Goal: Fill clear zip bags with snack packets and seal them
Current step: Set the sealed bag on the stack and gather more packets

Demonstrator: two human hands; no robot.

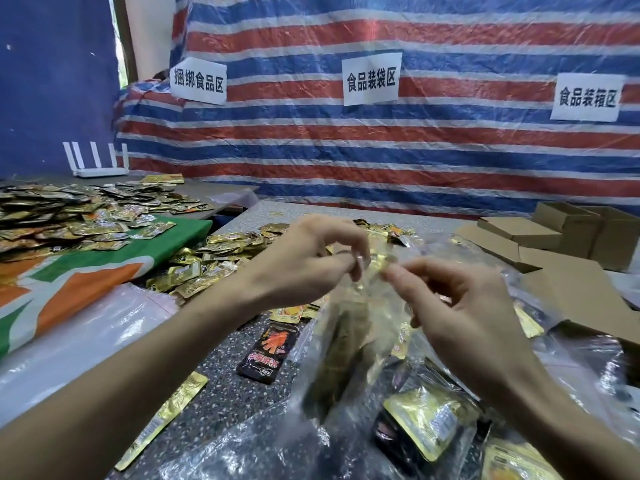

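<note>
While the bag [346,344] hangs in the air above the table [221,375], its mouth sits up at the fingertips. Its body drops away below them, toward the camera. Long axis: near vertical, slightly slanted. The zip line runs left-right across the gap between the hands.

The left hand [311,261] pinches the mouth's left end, fingers curled. The right hand [460,306] pinches the right end, thumb to forefinger. Both touch it, so neither is nearer. Blur at the mouth: can't tell if the zip is partly closed.

Judgement: seal step. The next move is a pinch-and-slide along the zip, which needs the mouth taut and level between the two pinches.

Counts:
- 1 bag in hand, with gold packets [349,323] inside. Their number is unreadable through the film.
- 2 loose heaps, uncountable: left heap [69,216] on the cloth [104,271], mid heap [214,258] behind the left hand.
- 1 black packet [266,351] just left of the bag.
- 1 gold strip [166,420] by the left forearm.
- Filled bags [433,420] lower right: at least 1, overlap hides the rest.
- Boxes [568,223]: about 3.
- 3 signs [371,77] on the tarp [415,150].
</note>
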